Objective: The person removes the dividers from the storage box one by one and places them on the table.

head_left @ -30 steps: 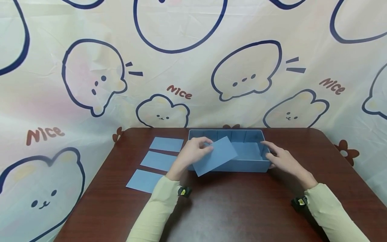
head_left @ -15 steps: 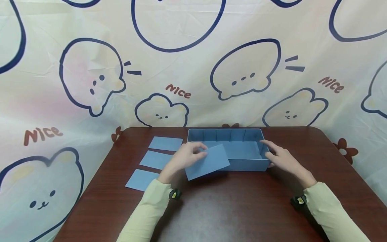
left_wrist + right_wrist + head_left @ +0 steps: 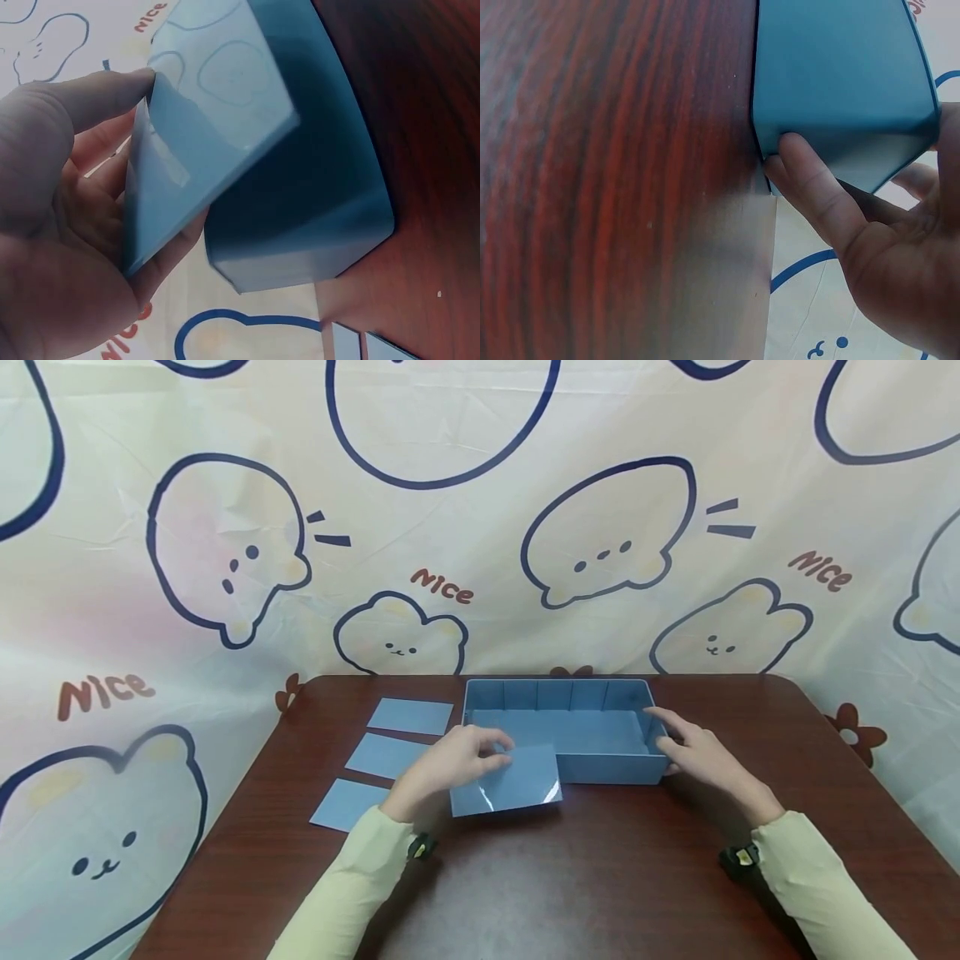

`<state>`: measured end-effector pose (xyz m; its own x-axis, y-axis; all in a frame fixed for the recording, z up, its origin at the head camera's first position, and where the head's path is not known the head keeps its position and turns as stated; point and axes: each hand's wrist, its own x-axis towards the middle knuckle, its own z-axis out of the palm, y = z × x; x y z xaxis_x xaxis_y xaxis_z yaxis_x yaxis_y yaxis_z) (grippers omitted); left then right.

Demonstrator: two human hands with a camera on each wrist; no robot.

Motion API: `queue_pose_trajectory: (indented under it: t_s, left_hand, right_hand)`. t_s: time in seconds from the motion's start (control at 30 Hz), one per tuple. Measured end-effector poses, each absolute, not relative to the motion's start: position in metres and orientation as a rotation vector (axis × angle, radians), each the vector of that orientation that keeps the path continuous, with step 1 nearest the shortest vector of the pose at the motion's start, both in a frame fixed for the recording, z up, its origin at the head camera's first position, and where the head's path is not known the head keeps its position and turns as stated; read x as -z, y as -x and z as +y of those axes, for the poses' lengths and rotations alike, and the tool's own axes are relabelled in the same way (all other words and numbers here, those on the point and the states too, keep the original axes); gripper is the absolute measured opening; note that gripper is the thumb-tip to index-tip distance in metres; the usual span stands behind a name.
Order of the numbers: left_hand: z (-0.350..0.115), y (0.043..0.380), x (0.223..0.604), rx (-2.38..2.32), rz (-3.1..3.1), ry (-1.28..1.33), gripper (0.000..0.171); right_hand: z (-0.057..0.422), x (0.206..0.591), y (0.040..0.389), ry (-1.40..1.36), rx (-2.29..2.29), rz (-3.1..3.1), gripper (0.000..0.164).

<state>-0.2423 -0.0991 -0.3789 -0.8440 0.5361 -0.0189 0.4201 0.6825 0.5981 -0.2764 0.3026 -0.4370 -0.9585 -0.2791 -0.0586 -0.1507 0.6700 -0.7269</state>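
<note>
My left hand (image 3: pixel 450 764) pinches a thin, stiff blue rectangular panel (image 3: pixel 521 785) by its edge, thumb on one side and fingers on the other. Tilted and glossy, the panel overlaps the front left of a blue open-topped storage box (image 3: pixel 611 770) in the head view. Light glints off its face (image 3: pixel 202 112) in the left wrist view. At the box's right end, my right hand (image 3: pixel 701 756) grips the wall, one finger up at the rim and others low on the outside. In the right wrist view, fingertips touch the box's lower corner (image 3: pixel 840 75). Vertical ribs line the box's inner back wall.
Three more blue panels lie flat in a column left of the box: a far one (image 3: pixel 411 717), a middle one (image 3: pixel 386 756) and a near one (image 3: pixel 348 804). Everything rests on a dark reddish-brown table (image 3: pixel 585 885). A printed cloth (image 3: pixel 480 527) hangs behind its far edge.
My left hand has drawn the panel left, down and toward me, off the box's middle, and its face has turned more level. My right hand has stayed on the box's end.
</note>
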Motion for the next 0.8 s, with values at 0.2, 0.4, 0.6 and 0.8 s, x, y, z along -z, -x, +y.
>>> queue_pose_trajectory:
  t_s: [0.2,0.4,0.6,0.8]
  left_hand:
    - [-0.100,0.237,0.377,-0.856,2.667,-0.834,0.025]
    - [-0.102,0.232,0.383,-0.800,2.656,-0.838,0.026]
    - [-0.103,0.230,0.388,-0.736,2.656,-0.834,0.025]
    - [-0.104,0.229,0.393,-0.674,2.649,-0.857,0.023]
  right_hand:
    - [0.302,0.435,0.276,0.347,1.165,2.718,0.059]
    - [0.301,0.434,0.275,0.338,1.159,2.713,0.060]
    - [0.301,0.435,0.275,0.339,1.160,2.717,0.059]
    - [0.301,0.436,0.274,0.336,1.154,2.721,0.059]
